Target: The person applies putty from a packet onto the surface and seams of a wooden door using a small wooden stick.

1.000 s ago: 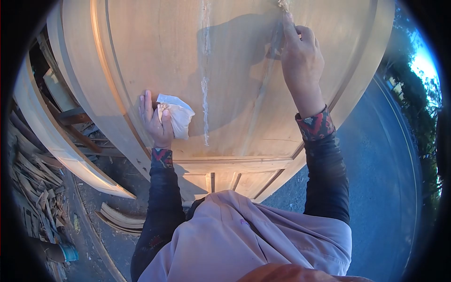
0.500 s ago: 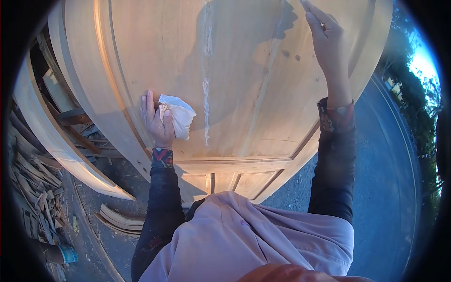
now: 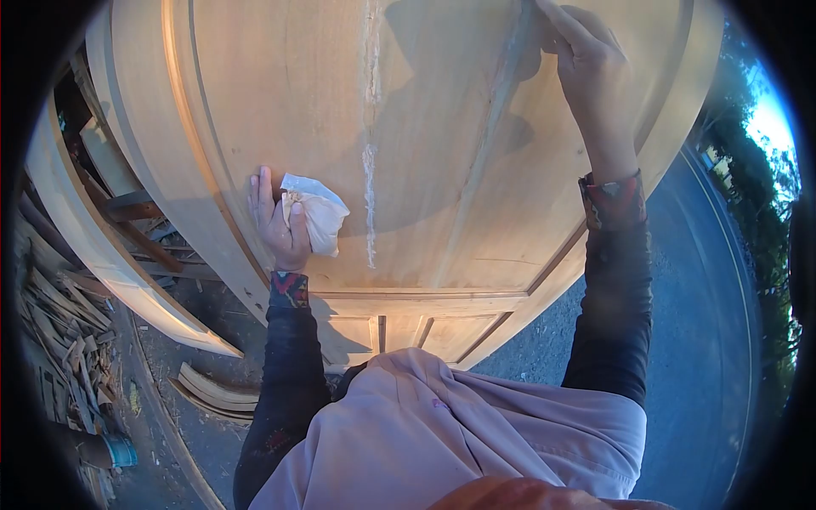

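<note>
Wooden door point(image 3: 280, 102): the landmark; pale, panelled, partly shaded.

White packet point(image 3: 323, 225): located on the left part of the door's large panel, gathered mouth towards the thumb. Held by the left hand point(image 3: 282, 225): thumb clamped on the packet, other fingers laid along the door.

Right hand point(image 3: 593, 81): raised at the door's upper right; index finger extended. Fingertips cut off by the view; whether anything is gripped cannot be told.

White streak point(image 3: 371, 191): run down the door's middle, just beside the packet.

Hazards, as judged: contents could be spilled down the door if the thumb's pinch were loosened; the streak could be smeared if the packet were dragged sideways. Flaws in the pale seam point(image 3: 474, 174), right of the streak, could be missed under the shadow.

Edges and room: the packet is bounded on the left by the door's raised moulding point(image 3: 194, 110). A curved board point(image 3: 140, 268) is set left of the door, scrap wood point(image 3: 76, 340) beyond it. Free elbow room is offered over the road point(image 3: 697, 340), right of the door.
</note>
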`<state>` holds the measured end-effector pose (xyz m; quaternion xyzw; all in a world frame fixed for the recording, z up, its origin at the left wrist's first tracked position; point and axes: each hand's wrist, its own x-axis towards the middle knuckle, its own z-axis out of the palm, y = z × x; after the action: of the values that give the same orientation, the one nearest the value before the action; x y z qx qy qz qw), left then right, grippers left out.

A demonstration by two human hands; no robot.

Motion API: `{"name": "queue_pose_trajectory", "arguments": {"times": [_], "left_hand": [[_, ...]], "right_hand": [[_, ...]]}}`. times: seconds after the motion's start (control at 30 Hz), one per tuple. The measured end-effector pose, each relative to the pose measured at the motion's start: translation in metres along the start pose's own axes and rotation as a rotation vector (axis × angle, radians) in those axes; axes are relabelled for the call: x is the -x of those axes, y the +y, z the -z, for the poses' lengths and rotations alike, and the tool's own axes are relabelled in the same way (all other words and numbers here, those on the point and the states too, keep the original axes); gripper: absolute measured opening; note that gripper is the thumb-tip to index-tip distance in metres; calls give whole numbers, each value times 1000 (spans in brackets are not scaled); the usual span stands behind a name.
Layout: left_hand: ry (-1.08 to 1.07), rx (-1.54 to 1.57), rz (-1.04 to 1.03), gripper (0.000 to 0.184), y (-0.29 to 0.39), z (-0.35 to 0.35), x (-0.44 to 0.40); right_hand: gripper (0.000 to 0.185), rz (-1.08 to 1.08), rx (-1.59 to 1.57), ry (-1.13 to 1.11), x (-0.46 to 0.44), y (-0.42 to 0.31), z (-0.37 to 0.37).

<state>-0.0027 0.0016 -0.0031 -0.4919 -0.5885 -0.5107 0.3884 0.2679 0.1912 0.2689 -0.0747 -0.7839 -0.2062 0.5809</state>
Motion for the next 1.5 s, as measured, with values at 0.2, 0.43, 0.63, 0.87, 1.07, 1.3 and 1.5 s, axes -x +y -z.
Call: {"name": "queue_pose_trajectory", "arguments": {"times": [0.2,0.43,0.63,0.87,1.07,1.3,1.5], "left_hand": [[13,14,12,40,1,-1,1],[18,25,-3,40,0,-1,2],[-4,13,24,50,1,0,1],[49,64,53,34,5,-1,-1],[42,50,56,32,5,0,-1],[31,27,40,31,3,1,1],[-7,6,23,35,1,3,2]], "right_hand": [[27,8,129,-164,35,0,5],[18,4,17,-50,-20,13,15],[23,100,165,-171,26,16,8],[19,165,99,-36,-28,12,16],[20,117,295,-245,5,8,25],[20,80,251,-112,-40,18,26],[20,121,254,-237,-16,10,29]]}}
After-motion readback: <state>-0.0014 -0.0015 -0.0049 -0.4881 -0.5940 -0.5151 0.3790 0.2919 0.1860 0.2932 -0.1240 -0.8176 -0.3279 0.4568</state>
